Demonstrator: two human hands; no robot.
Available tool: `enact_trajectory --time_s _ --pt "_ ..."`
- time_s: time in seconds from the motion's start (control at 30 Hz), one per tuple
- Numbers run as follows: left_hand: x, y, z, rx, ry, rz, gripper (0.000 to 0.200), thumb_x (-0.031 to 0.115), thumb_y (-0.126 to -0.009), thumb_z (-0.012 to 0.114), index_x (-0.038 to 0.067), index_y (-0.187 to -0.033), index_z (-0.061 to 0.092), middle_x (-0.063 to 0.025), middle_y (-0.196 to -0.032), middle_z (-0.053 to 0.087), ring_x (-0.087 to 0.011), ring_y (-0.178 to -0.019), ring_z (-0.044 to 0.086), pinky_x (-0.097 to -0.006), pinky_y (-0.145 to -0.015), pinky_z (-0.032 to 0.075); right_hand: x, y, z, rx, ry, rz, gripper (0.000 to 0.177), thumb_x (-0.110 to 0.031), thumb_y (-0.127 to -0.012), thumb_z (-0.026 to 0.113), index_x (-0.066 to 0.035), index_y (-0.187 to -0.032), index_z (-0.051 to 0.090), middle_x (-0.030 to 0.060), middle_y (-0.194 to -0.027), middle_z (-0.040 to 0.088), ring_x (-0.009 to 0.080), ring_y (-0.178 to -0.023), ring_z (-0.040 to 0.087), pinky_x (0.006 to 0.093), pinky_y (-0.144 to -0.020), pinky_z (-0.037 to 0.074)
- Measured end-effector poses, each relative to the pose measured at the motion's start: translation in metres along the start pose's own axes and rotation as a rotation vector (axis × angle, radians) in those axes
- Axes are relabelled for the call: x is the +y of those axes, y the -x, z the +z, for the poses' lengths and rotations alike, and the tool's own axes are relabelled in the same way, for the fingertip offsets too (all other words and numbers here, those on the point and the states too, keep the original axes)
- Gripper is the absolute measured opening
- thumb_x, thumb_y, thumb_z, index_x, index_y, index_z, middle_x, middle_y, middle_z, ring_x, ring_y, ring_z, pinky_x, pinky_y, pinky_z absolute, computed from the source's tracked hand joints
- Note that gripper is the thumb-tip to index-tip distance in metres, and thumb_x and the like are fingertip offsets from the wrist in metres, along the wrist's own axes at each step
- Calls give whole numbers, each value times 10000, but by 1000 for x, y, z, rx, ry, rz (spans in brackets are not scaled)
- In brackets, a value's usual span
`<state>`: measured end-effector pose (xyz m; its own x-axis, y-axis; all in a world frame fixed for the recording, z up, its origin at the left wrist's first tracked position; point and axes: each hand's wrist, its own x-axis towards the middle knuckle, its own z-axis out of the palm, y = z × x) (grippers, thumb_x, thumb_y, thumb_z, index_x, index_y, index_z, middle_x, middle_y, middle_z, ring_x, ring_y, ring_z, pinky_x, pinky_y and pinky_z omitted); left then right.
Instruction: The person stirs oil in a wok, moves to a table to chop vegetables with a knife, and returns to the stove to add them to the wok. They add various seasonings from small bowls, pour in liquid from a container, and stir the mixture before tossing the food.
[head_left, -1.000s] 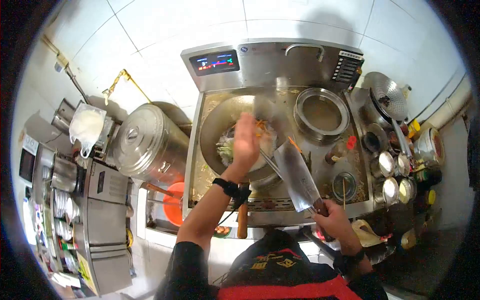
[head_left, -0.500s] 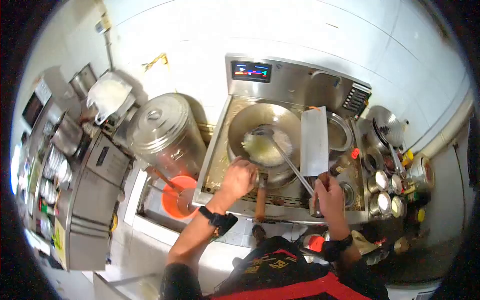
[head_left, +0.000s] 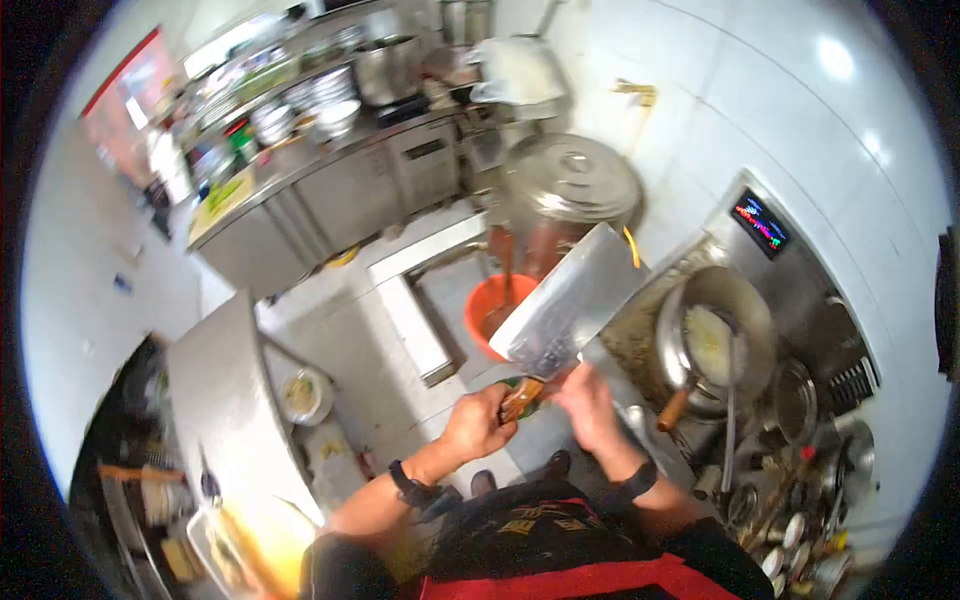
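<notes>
My left hand [head_left: 478,424] is closed round the wooden handle [head_left: 521,400] of a cleaver. Its wide steel blade [head_left: 572,302] tilts up to the right, with a thin orange strip [head_left: 631,247] at its far edge. My right hand [head_left: 590,408], smeared by motion, is close beside the handle end of the blade; its grip is unclear. Something green [head_left: 513,382] shows by my left fingers. To the right, a wok [head_left: 752,308] with a wooden handle [head_left: 676,408] sits on the stove, pale liquid inside. A long-handled ladle [head_left: 731,430] leans in it.
Behind the blade stand an orange bucket [head_left: 482,310] and a large lidded steel pot [head_left: 575,180]. A steel counter [head_left: 345,205] with stacked bowls runs along the back. At left is a steel table [head_left: 225,400], with a yellow board [head_left: 268,540] in front. Seasoning containers [head_left: 795,530] stand lower right.
The view has swung left, away from the stove. The cleaver has come off the stove side into my left hand. My right hand has let go of the ladle, which stays in the wok.
</notes>
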<state>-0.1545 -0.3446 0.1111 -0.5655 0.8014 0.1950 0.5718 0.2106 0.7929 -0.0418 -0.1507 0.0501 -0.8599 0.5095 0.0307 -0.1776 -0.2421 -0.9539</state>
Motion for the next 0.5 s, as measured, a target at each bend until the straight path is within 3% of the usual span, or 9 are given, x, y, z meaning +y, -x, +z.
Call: enact_trajectory --time_s 0.03,0.1,0.13,0.17,0.2,0.33,0.4,0.47,0.5 --pt "-12 26 -22 20 -79 -4 288 123 -693 686 23 -928 553 -189 -745 580 -397 -682 598 -448 -605 480 -38 -11 30 30 -161 65 234 -324 -984 519 -91 -991 505 17 -874 537 160 -869 583 401 -761 550" --pt "-26 79 -56 55 -168 -52 283 122 -694 676 40 -935 551 -172 -751 590 -393 -674 602 -464 -603 480 -43 -42 49 66 -131 -107 276 -383 -993 486 -109 -997 462 26 -935 541 139 -846 582 397 -739 553" --pt "-26 105 -66 46 -184 -146 298 120 -680 689 26 -928 555 -190 -750 569 -408 -682 583 -460 -604 473 -26 -60 35 8 -18 -98 391 -414 -992 483 -68 -1174 461 64 -1044 582 144 -872 590 401 -752 550" --pt "-25 129 -71 41 -192 -242 312 119 -666 703 11 -921 558 -207 -749 548 -424 -691 565 -456 -604 465 -48 -62 62 -88 -12 -197 690 -440 -966 535 -45 -1469 277 69 -1080 616 150 -977 596 265 -792 506" --pt "-26 148 -72 79 -195 -293 312 119 -666 703 11 -921 558 -207 -749 548 -424 -691 565 -456 -604 465 -71 -61 100 -174 -66 -281 684 -413 -942 596 -32 -1444 330 103 -1159 618 147 -1001 583 243 -813 469" --pt "-18 236 -67 231 -164 -339 377 148 -661 739 19 -946 529 -190 -751 548 -413 -683 568 -464 -586 453 -43 -55 170 -353 560 -112 418 -189 -920 651 -8 -1280 544 84 -1039 638 103 -884 588 219 -670 474" --pt "-9 270 -62 301 -166 -413 370 155 -665 744 30 -887 475 -181 -741 530 -407 -688 559 -467 -579 442 -26 -45 195 -454 450 43 294 -117 -935 605 -3 -1206 597 17 -904 641 45 -729 557 174 -555 419" --pt "-3 299 -59 385 -162 -468 368 154 -658 742 30 -874 471 -181 -746 525 -411 -703 556 -457 -583 441 -14 -36 221 -567 451 8 240 -99 -942 591 -1 -1159 617 -34 -805 618 5 -642 506 145 -510 362" --pt "1 315 -55 412 -163 -499 368 154 -658 742 30 -874 471 -181 -746 525 -411 -703 556 -457 -583 441 -6 -30 235 -599 410 56 209 -85 -945 584 3 -1131 623 -21 -815 629 16 -654 522 157 -536 396"
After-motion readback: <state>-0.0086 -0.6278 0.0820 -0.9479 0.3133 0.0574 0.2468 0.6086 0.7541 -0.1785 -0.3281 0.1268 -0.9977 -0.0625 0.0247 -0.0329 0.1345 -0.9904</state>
